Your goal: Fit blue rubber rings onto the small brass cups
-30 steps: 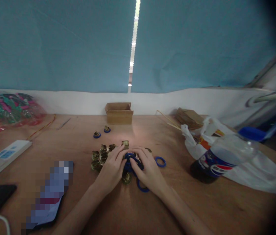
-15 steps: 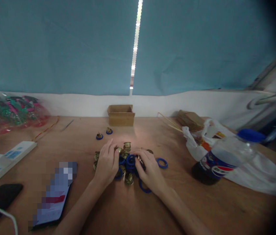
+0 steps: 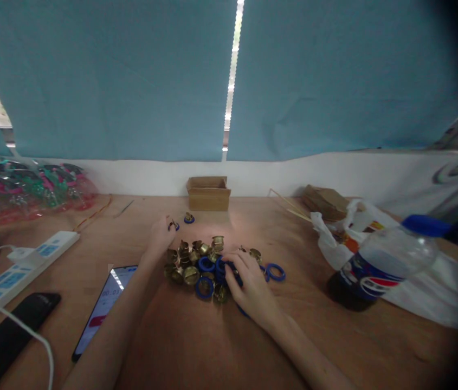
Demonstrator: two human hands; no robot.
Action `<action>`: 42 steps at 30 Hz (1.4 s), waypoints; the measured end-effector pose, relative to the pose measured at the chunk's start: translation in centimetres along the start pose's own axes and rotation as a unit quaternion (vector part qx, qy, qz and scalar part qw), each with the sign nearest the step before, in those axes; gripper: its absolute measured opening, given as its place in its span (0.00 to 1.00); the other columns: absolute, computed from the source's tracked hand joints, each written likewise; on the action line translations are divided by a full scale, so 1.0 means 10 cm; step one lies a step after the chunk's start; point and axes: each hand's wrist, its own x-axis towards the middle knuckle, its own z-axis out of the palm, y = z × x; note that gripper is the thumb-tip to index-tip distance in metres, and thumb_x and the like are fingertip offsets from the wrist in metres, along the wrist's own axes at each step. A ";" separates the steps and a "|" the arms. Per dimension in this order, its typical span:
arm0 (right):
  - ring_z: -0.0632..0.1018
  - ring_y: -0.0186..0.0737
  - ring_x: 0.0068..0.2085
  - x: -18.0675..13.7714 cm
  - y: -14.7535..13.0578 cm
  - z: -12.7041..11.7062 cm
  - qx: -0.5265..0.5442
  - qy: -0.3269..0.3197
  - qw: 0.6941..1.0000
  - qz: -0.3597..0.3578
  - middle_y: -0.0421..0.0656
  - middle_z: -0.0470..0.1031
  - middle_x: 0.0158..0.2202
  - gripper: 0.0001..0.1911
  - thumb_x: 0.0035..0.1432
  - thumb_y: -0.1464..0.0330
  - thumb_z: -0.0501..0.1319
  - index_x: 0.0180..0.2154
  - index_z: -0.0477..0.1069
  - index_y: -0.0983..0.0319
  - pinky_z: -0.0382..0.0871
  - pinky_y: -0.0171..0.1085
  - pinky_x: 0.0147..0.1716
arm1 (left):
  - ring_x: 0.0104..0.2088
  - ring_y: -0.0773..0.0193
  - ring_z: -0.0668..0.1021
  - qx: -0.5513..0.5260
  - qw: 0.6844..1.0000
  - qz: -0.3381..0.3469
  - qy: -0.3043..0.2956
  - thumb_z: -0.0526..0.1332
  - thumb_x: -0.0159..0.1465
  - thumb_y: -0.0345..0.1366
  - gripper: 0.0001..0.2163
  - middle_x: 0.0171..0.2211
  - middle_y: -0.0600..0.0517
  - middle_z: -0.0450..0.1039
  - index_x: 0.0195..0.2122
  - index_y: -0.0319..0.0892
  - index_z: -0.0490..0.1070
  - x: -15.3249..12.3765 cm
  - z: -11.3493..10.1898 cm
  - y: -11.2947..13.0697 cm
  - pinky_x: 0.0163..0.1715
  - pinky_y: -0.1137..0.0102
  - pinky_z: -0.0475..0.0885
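Observation:
My left hand [image 3: 162,236] reaches to the back left of the pile, fingertips pinched at a brass fitting with a blue ring [image 3: 174,225]. Another such fitting with a ring [image 3: 188,218] sits just right of it. In front lies a pile of brass, short tube-like fittings [image 3: 191,275], mixed with loose blue rings [image 3: 205,287]. My right hand [image 3: 247,279] rests on the pile's right side, its fingers curled over several blue rings [image 3: 220,268]. The fingers partly hide what they grip. One more blue ring [image 3: 276,272] lies to the right of this hand.
An open cardboard box [image 3: 208,200] stands at the back. To the right are a cola bottle [image 3: 369,276] and a white plastic bag [image 3: 427,303]. A phone [image 3: 104,309], a black object [image 3: 13,330] and a power strip [image 3: 25,271] lie left. Plastic-wrapped items [image 3: 29,187] sit back left.
My left hand has left the pile and moved back and left to the brass fitting with a ring. The right hand stays over the blue rings. The view has shifted slightly left.

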 end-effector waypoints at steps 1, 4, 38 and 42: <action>0.72 0.47 0.47 0.00 0.00 0.00 -0.001 0.002 1.000 -0.001 0.47 0.72 0.43 0.10 0.62 0.75 0.53 0.43 0.67 0.59 0.65 0.47 0.48 | 0.48 0.53 0.76 0.007 1.000 -0.003 -0.014 0.59 0.64 0.33 0.14 0.47 0.42 0.73 0.51 0.38 0.67 0.07 0.05 -0.02 0.48 0.59 0.71; 0.72 0.47 0.46 -0.01 0.01 0.01 -0.006 0.002 1.000 0.000 0.47 0.72 0.43 0.10 0.62 0.76 0.53 0.43 0.67 0.59 0.66 0.47 0.47 | 0.46 0.57 0.76 0.019 0.999 -0.014 -0.049 0.59 0.65 0.38 0.15 0.50 0.45 0.69 0.52 0.40 0.66 0.19 0.21 -0.02 0.43 0.57 0.74; 0.75 0.39 0.35 0.04 -0.11 -0.13 0.158 0.018 0.983 0.095 0.42 0.75 0.36 0.08 0.65 0.68 0.54 0.44 0.69 0.60 0.67 0.36 0.35 | 0.56 0.55 0.71 -0.422 0.876 0.211 -0.099 0.60 0.61 0.27 0.22 0.56 0.43 0.65 0.56 0.45 0.59 -1.49 -0.02 0.79 0.57 0.59 0.67; 0.75 0.38 0.33 0.04 -0.09 -0.14 0.150 0.016 0.984 0.099 0.42 0.76 0.34 0.07 0.63 0.69 0.57 0.43 0.69 0.60 0.67 0.35 0.34 | 0.52 0.58 0.75 -0.519 0.834 0.136 -0.130 0.58 0.63 0.29 0.18 0.51 0.45 0.70 0.54 0.45 0.61 -1.47 -0.03 0.82 0.53 0.62 0.70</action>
